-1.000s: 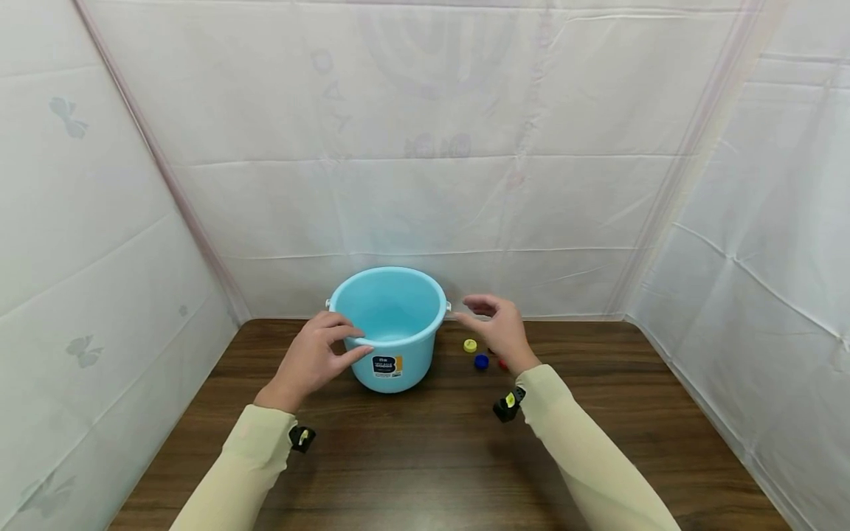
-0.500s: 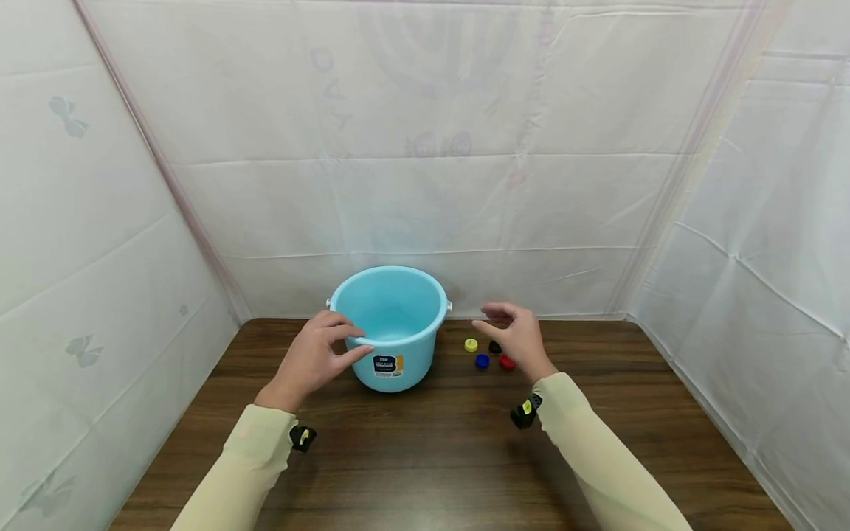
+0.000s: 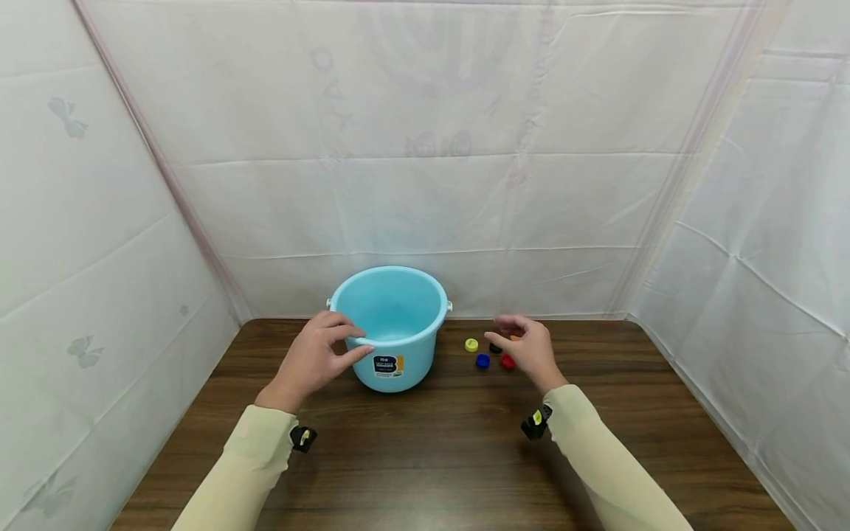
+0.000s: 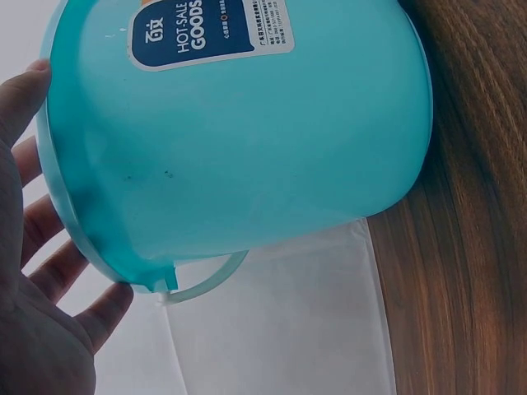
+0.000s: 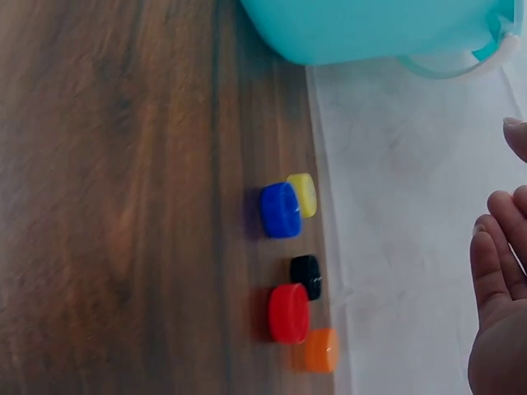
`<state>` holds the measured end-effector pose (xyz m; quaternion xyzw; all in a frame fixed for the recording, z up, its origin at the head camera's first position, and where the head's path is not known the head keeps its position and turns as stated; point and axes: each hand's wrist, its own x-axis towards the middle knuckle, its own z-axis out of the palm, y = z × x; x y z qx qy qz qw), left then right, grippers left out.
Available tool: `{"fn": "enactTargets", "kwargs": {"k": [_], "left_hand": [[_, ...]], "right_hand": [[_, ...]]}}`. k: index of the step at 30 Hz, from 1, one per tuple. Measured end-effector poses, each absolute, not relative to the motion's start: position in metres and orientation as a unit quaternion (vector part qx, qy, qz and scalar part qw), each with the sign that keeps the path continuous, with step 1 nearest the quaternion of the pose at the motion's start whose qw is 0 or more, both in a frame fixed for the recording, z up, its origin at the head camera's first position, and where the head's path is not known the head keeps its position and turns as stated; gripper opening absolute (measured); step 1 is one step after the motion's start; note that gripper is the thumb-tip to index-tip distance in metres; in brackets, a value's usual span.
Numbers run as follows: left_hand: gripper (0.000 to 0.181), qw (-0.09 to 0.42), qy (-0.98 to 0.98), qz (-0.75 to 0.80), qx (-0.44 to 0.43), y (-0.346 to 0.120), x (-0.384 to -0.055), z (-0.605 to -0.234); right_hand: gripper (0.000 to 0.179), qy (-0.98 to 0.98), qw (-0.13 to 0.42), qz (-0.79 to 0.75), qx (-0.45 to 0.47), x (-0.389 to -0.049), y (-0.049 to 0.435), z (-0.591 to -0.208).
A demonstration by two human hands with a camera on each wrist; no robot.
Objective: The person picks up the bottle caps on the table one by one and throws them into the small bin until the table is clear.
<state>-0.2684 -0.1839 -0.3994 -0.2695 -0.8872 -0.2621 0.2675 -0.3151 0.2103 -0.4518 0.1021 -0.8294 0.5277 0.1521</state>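
My left hand (image 3: 311,361) holds the near left rim of a light blue plastic bucket (image 3: 421,352), thumb outside and fingers over the edge. The bucket stands upright on the table, and its inside shows only bare blue in the head view. To its right, over a group of small bottle caps, hovers my right hand (image 3: 533,354) with nothing in its loosely bent fingers. The caps are yellow (image 3: 471,344), blue (image 3: 482,361), black (image 5: 305,276), red (image 5: 289,313) and orange (image 5: 322,350). In the head view my right hand partly covers the black and orange ones.
The dark wooden table (image 3: 412,457) meets a whitish sheet wall (image 3: 425,206) close behind the bucket and caps. More sheeting closes off the left and right sides. A white bucket handle (image 4: 210,280) hangs at the bucket's side.
My right hand has moved right, away from the bucket's rim to above the caps, uncovering the red and black ones. The left hand and bucket have stayed put.
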Motion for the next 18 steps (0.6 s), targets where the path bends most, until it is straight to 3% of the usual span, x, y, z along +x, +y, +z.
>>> {"fn": "enactTargets", "kwargs": {"k": [18], "left_hand": [[0.024,0.264,-0.888,-0.266,-0.268,-0.184,-0.270,-0.401]], "right_hand": [[0.044,-0.857,0.142,0.491,0.068,-0.312,0.227,-0.485]]}}
